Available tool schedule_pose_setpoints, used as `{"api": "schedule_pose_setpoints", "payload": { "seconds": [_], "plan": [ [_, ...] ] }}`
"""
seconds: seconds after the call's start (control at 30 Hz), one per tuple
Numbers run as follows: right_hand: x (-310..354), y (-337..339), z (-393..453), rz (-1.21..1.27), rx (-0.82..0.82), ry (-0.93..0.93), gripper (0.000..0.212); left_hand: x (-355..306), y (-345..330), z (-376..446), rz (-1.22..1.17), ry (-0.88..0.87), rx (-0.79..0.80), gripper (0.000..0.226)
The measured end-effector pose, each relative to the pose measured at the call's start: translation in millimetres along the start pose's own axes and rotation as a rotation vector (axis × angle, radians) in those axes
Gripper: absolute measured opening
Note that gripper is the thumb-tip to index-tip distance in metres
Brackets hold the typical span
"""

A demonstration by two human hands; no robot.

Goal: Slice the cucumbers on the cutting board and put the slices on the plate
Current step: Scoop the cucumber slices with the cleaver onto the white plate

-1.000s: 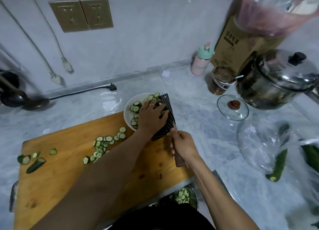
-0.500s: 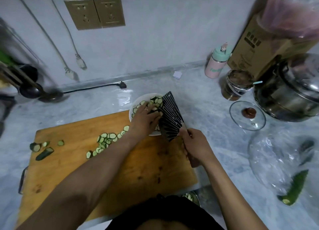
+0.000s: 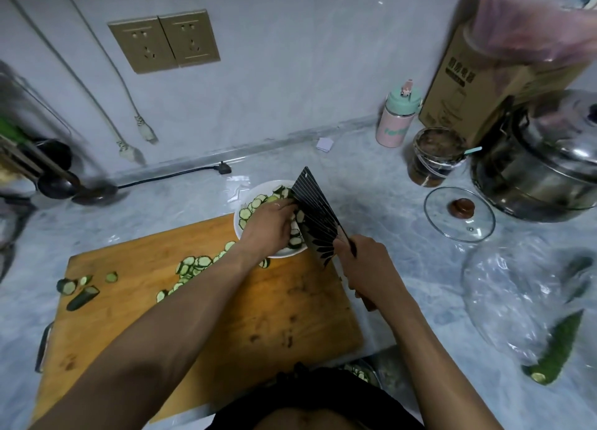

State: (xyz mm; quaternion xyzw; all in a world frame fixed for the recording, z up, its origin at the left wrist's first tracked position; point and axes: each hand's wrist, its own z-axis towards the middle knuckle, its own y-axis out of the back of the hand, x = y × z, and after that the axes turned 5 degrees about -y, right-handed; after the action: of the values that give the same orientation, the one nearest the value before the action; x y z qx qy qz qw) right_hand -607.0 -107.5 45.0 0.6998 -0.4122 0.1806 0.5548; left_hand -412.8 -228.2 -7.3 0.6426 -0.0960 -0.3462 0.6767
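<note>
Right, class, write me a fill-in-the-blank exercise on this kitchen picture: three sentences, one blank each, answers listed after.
1. The right hand grips the handle of the ____, whose blade is tilted over the white plate.
2. The left hand is over the plate, at the cucumber ____ piled there.
3. A cucumber end piece lies at the left end of the wooden ____.

Missing words: cleaver; slices; cutting board
</note>
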Motion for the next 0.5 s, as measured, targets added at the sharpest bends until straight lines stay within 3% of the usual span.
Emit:
{"api": "schedule_pose_setpoints", "payload": {
  "seconds": [0.1, 0.27, 0.4, 0.5],
  "plan": [
    [-2.7, 4.5, 0.1, 0.025, -0.023, 0.011, 0.047, 3.3, -2.9, -6.0, 0.021, -0.023, -0.033, 0.035],
    [-2.4, 4.3, 1.8, 0.097, -0.04, 0.03, 0.047, -5.3, -11.5, -14.0, 0.072, -0.208, -0.082, 0.039],
    [-4.9, 1.8, 3.6, 0.132, -0.037, 0.025, 0.039, 1.9, -10.9, -14.8, 0.147, -0.12, -0.044, 0.032],
    [-7.9, 1.2, 4.6, 0.119, -0.027, 0.015, 0.041, -0.8, -6.7, -13.0, 0.173, -0.123, -0.02, 0.044]
  ]
}}
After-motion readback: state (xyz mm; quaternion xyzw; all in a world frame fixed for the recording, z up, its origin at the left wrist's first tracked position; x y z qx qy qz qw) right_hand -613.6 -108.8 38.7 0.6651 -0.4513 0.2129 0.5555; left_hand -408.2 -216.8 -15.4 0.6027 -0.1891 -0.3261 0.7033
